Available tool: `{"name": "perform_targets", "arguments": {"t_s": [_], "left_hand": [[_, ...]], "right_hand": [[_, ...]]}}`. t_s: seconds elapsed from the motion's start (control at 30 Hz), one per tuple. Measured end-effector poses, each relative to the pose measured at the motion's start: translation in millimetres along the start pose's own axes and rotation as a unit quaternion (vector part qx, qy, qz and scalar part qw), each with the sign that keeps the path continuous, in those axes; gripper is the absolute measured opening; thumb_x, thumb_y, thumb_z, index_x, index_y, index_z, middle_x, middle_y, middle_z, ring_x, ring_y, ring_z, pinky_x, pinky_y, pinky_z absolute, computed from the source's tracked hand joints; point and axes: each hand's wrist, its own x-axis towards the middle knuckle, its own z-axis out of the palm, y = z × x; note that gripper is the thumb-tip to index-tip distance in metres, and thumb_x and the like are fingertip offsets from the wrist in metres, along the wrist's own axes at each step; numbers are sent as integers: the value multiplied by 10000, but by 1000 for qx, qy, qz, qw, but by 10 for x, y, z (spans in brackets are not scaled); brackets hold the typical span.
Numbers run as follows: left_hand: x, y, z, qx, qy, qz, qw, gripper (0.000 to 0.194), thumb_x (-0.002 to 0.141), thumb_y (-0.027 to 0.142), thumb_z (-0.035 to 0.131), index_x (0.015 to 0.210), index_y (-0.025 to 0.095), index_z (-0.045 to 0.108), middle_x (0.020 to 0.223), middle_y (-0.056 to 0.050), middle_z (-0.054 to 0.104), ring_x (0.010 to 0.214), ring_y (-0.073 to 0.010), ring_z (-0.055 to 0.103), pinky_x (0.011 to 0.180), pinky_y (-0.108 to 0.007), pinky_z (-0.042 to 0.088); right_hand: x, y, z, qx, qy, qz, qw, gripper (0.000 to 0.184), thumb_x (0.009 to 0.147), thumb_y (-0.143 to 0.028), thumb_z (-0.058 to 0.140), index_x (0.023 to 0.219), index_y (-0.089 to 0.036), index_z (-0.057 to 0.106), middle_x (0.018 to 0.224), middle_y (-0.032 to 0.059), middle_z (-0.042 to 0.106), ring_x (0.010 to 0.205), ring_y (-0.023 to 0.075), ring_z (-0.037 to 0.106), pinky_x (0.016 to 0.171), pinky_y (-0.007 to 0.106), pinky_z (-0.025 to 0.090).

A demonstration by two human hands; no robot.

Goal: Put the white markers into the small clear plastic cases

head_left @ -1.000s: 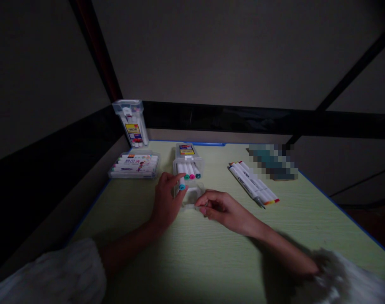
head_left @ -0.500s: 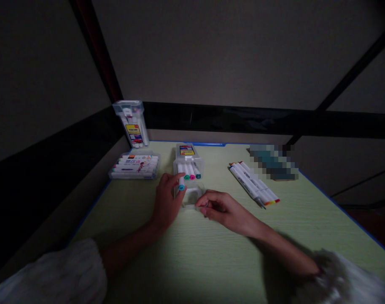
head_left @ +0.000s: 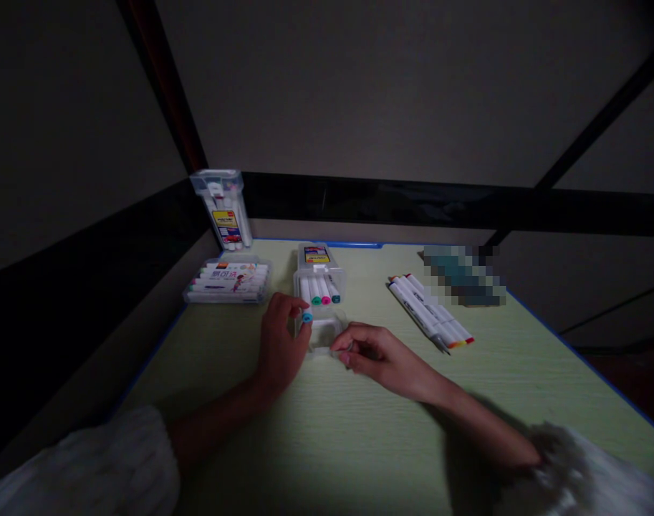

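Observation:
My left hand point(head_left: 281, 340) pinches a white marker with a blue cap point(head_left: 306, 317) between thumb and index finger. The marker lies half in the mouth of a clear plastic case point(head_left: 314, 268), along its left side. Beside it in the case are a green-capped marker point(head_left: 316, 299), a pink-capped marker point(head_left: 326, 299) and a dark teal-capped marker point(head_left: 336, 298). The case's open clear lid point(head_left: 327, 313) lies toward me on the table. With fingers closed, my right hand point(head_left: 377, 356) holds that lid's near right corner.
Several loose white markers point(head_left: 428, 312) lie to the right. Behind them is a blurred-out flat object point(head_left: 463, 276). A closed marker case point(head_left: 227, 279) lies at left, and another full case point(head_left: 227, 211) stands upright behind it. The green table point(head_left: 332, 444) has a blue edge, with walls beyond.
The blue-capped marker has shifted very slightly, and my left index finger is more bent over it. My right hand stays at the lid's corner.

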Motion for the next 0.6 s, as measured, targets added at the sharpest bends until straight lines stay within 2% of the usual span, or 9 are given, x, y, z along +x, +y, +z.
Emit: {"name": "perform_targets", "arguments": {"t_s": [0.27, 0.43, 0.6], "left_hand": [[10, -13, 3, -2, -7, -8, 1000, 173, 668, 19, 527, 748, 172, 531, 711, 30, 461, 688, -122, 493, 639, -228, 410], [10, -26, 12, -7, -30, -41, 999, 269, 634, 1, 571, 843, 170, 571, 745, 26, 472, 720, -125, 496, 674, -236, 426], [6, -19, 11, -12, -31, -51, 998, 335, 609, -23, 562, 879, 173, 588, 764, 23, 472, 741, -130, 505, 696, -245, 435]], "right_hand": [[10, 19, -10, -4, -2, -6, 1000, 147, 810, -269, 548, 847, -137, 599, 719, -5, 488, 606, 92, 406, 525, 226, 328], [3, 13, -11, -11, -5, -8, 1000, 164, 814, -296, 549, 851, -145, 602, 739, 0, 501, 609, 92, 406, 520, 224, 324], [-1, 2, -7, -8, -4, -7, 1000, 154, 813, -296, 549, 832, -150, 596, 742, -1, 504, 605, 92, 405, 526, 228, 327]]}}
